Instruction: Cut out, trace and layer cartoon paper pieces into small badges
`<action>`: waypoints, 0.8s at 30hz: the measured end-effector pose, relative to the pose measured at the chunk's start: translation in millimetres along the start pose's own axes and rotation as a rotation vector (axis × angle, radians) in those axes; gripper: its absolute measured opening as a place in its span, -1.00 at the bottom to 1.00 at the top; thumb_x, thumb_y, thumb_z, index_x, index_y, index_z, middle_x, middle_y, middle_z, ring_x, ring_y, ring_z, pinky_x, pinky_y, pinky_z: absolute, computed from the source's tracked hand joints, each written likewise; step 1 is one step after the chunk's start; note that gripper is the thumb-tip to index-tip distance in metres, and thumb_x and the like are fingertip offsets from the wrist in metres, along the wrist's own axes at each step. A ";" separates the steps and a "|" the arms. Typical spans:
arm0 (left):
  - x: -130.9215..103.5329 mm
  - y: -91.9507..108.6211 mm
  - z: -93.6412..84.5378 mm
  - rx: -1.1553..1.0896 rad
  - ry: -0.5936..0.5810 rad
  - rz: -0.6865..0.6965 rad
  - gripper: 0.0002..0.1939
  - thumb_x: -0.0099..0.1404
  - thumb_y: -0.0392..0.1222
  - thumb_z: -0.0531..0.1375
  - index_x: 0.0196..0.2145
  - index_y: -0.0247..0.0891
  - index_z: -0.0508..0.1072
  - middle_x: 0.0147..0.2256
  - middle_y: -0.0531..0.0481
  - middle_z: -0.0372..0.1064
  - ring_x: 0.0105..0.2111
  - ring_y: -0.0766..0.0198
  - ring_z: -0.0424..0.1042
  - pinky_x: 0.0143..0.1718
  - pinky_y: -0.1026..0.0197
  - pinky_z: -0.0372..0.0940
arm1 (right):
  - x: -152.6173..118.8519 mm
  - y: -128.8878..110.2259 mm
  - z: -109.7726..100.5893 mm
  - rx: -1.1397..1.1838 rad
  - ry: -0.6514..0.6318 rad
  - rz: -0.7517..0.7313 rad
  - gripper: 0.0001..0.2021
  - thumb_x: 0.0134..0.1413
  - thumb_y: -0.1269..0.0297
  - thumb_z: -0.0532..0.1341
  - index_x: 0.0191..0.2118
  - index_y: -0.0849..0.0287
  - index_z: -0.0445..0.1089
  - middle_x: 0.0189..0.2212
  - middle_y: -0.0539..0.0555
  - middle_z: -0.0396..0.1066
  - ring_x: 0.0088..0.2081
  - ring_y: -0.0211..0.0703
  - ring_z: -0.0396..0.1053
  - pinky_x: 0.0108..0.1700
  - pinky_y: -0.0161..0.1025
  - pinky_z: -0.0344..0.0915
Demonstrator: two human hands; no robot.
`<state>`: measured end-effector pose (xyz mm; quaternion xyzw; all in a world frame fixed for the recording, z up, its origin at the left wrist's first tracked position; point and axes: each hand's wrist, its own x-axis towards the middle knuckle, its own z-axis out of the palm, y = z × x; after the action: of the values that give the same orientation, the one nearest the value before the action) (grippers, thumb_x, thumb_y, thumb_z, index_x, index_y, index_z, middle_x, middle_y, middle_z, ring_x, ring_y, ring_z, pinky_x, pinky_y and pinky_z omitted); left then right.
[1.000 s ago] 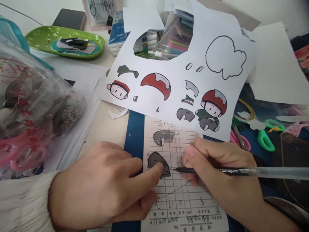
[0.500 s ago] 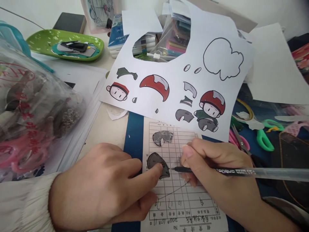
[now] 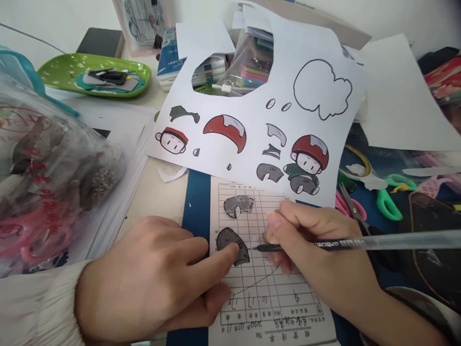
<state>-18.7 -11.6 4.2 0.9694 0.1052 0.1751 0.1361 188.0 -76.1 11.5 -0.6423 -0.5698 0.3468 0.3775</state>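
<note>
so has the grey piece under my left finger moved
No, the grey piece keeps its place on the printed form, below the other cutout.

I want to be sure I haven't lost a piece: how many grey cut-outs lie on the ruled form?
2 visible. The near cut-out is under the left hand's index fingertip; the far cut-out lies beyond it. More might hide beneath either hand.

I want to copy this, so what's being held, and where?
The right hand holds a pen by its dark front part, near the tip. The left hand just rests a finger on a gray piece.
</note>
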 end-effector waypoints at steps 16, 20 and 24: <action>-0.3 15.6 -2.7 -0.403 0.313 -0.408 -0.70 0.29 -0.34 0.03 -0.02 -0.21 0.10 -0.51 0.19 0.16 -0.57 0.42 0.20 -0.56 0.38 0.20 | -3.4 -4.5 -26.3 0.674 0.022 -0.178 -0.67 0.29 0.12 0.10 -0.40 0.14 0.49 -0.64 -0.02 0.31 -0.58 -0.26 0.35 -0.59 -0.35 0.22; -1.4 19.4 1.8 -0.440 0.259 -0.395 -0.64 0.27 -0.38 0.01 -0.01 -0.17 0.04 -0.49 0.19 0.18 -0.56 0.40 0.21 -0.55 0.36 0.22 | -21.5 -14.2 -10.5 0.613 -0.130 -0.182 -0.79 0.35 0.23 0.06 -0.28 0.10 0.40 -0.57 -0.04 0.36 -0.54 -0.28 0.30 -0.56 -0.36 0.21; -3.5 21.1 2.1 -0.430 0.251 -0.410 -0.59 0.22 -0.41 0.03 -0.02 -0.13 0.01 -0.48 0.21 0.18 -0.57 0.41 0.21 -0.55 0.38 0.20 | -26.1 -15.4 5.0 0.489 -0.175 -0.200 -0.77 0.36 0.18 0.05 -0.32 0.09 0.34 -0.55 -0.05 0.36 -0.55 -0.31 0.25 -0.52 -0.36 0.21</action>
<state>-17.9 -32.8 7.5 0.8479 0.2750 0.2805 0.3561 173.5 -100.5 23.1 -0.4404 -0.5601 0.4893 0.5029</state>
